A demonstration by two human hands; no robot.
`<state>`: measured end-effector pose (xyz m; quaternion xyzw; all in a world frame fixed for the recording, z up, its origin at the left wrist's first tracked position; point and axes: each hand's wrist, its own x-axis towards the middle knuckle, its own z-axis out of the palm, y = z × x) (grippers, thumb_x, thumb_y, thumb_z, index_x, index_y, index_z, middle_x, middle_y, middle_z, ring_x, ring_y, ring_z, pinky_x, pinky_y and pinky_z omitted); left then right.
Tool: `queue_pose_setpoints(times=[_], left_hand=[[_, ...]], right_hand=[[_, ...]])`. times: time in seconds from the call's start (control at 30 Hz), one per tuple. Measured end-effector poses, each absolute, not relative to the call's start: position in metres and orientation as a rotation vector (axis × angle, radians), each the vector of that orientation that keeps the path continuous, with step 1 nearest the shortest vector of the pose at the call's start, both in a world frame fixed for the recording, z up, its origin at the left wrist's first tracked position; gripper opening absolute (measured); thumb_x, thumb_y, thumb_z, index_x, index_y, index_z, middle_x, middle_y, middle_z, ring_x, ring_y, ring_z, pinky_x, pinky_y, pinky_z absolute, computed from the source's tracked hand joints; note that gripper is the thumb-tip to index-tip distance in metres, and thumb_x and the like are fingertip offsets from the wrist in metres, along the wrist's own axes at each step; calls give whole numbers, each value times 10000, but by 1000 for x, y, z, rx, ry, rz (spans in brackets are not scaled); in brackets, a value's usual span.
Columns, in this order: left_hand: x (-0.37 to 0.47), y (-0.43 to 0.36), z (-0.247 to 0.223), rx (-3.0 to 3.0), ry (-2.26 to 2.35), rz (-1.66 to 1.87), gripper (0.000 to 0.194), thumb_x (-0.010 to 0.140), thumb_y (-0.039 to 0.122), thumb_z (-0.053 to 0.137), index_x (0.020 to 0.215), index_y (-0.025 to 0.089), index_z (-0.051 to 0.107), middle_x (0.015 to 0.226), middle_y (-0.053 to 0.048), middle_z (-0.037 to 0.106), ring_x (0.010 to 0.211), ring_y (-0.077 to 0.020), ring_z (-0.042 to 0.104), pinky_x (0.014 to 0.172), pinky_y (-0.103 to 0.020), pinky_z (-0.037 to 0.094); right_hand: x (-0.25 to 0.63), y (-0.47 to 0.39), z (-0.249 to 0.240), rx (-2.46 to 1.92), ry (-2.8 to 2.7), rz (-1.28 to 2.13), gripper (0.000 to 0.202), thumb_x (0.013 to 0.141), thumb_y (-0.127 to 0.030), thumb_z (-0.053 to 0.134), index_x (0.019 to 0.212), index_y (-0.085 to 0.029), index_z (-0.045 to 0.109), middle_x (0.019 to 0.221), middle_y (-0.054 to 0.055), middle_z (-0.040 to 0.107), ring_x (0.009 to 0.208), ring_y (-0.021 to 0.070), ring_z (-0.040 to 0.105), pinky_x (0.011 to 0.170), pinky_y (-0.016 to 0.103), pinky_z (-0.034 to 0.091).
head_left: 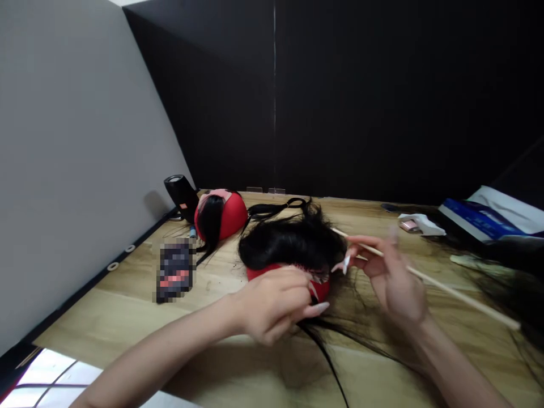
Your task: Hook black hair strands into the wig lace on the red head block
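Note:
A red head form (258,273) lies on the wooden table with a mass of black hair (289,241) over its top. A light mesh edge (315,275) shows between hair and form. My left hand (276,303) is closed in front of the form, fingers curled under; whatever they pinch is hidden. Dark hair strands (325,354) trail out below it toward me. At the form's right side, my right hand (393,277) grips a long thin wooden stick (467,300). The stick's far end reaches the hair, while its near end points to the lower right.
Behind on the left sit a second red head form (233,215) with hair and a black cylinder (181,195). A blurred-out dark item (175,269) lies nearer. To the right are a tissue packet (420,224), a blue box (467,221) and loose black hair (497,283).

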<state>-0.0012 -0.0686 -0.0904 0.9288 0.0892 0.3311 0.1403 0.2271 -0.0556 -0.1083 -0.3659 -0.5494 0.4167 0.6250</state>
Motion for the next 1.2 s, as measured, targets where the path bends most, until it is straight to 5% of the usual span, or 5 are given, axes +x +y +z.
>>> queue_pose_setpoints(times=[0.23, 0.5, 0.83, 1.03, 1.2], left_hand=[[17, -54, -114, 3109, 208, 970, 382, 988, 236, 354, 640, 182, 504, 616, -26, 559, 639, -145, 552, 944, -301, 502], [6, -36, -89, 3179, 357, 779, 277, 933, 169, 370, 719, 165, 546, 679, -33, 554, 691, -158, 559, 1090, -396, 429], [-18, -26, -87, 2845, 568, 919, 281, 977, 190, 376, 722, 166, 491, 808, -68, 557, 928, -187, 614, 881, -315, 549], [-25, -40, -80, 2811, 358, 1202, 263, 927, 101, 433, 673, 167, 453, 654, 8, 434, 697, -138, 559, 966, -419, 528], [-20, -55, -93, 3007, -22, 1117, 353, 928, 156, 419, 581, 163, 487, 574, -22, 481, 584, -139, 510, 812, -317, 588]], right_hand=[[226, -69, -141, -1185, -1521, 605, 393, 959, -527, 438, 857, -206, 641, 617, 2, 605, 457, 130, 541, 427, 250, 455], [221, -51, -158, -1280, -1499, 534, 513, 901, -611, 476, 1165, -189, 602, 1155, 122, 669, 1029, 255, 642, 892, 393, 518], [218, -63, -161, -1289, -1514, 739, 498, 922, -592, 463, 1111, -191, 690, 1153, 108, 701, 1050, 284, 659, 919, 424, 529], [232, -63, -148, -1282, -1417, 765, 488, 923, -603, 463, 1063, -186, 674, 1023, 96, 726, 887, 215, 692, 758, 319, 584], [236, -57, -137, -1185, -1079, 937, 517, 818, -653, 596, 903, -148, 659, 782, 110, 737, 752, 203, 697, 568, 245, 568]])
